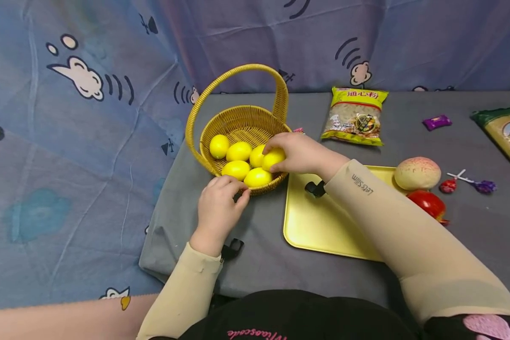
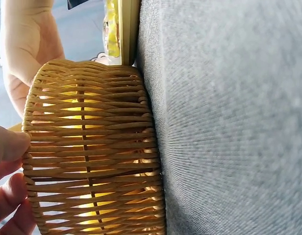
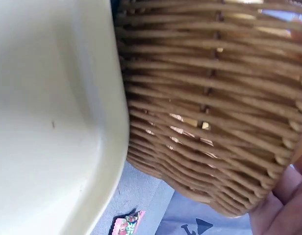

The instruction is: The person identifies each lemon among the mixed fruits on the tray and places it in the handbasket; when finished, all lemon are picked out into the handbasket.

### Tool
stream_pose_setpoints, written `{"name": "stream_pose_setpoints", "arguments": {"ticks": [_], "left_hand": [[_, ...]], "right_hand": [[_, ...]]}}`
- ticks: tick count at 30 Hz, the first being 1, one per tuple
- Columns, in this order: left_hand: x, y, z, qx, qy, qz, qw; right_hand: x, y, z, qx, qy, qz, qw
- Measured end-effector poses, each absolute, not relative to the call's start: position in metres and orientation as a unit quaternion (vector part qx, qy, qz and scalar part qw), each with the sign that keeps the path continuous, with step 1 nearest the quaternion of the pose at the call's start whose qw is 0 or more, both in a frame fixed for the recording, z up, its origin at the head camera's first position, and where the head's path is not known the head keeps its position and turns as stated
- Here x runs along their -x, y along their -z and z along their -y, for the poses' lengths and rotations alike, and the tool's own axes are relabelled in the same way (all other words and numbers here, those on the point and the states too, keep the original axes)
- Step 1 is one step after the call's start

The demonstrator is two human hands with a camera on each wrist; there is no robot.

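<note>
A yellow wicker basket (image 1: 248, 113) with a tall arched handle stands on the grey-covered table and holds several yellow lemons (image 1: 238, 151). My right hand (image 1: 299, 153) reaches over the basket's right rim, its fingers and thumb around a lemon (image 1: 274, 160) on top of the others. At the near rim is my left hand (image 1: 221, 203), with curled fingers and thumb holding the edge. The left wrist view shows its fingertips (image 2: 12, 147) at the woven rim, with lemons visible through the slats. In the right wrist view, the basket wall (image 3: 210, 88) hides the held lemon.
A yellow tray (image 1: 323, 222) lies right of the basket, beneath my right forearm. A peach (image 1: 417, 173) and a red pomegranate (image 1: 427, 204) are by its right edge. Around them lie lollipops (image 1: 484, 187), a purple candy (image 1: 437, 123), a pasta bag (image 1: 355, 115) and another long packet (image 1: 505, 137).
</note>
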State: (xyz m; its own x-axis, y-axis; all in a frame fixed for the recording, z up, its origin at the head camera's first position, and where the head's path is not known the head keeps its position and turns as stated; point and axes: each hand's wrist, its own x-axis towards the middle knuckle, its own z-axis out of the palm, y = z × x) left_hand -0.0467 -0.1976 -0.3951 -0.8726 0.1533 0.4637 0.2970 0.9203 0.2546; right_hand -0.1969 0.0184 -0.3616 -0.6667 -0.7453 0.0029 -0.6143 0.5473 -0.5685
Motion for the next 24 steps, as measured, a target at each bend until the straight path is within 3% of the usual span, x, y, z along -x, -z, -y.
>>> {"name": "stream_pose_setpoints", "arguments": {"ticks": [24], "left_hand": [[0.0471, 0.3948, 0.1970, 0.117, 0.161, 0.953, 0.226]], "right_hand": [[0.1977, 0.3630, -0.0130, 0.411, 0.219, -0.870, 0.161]]}}
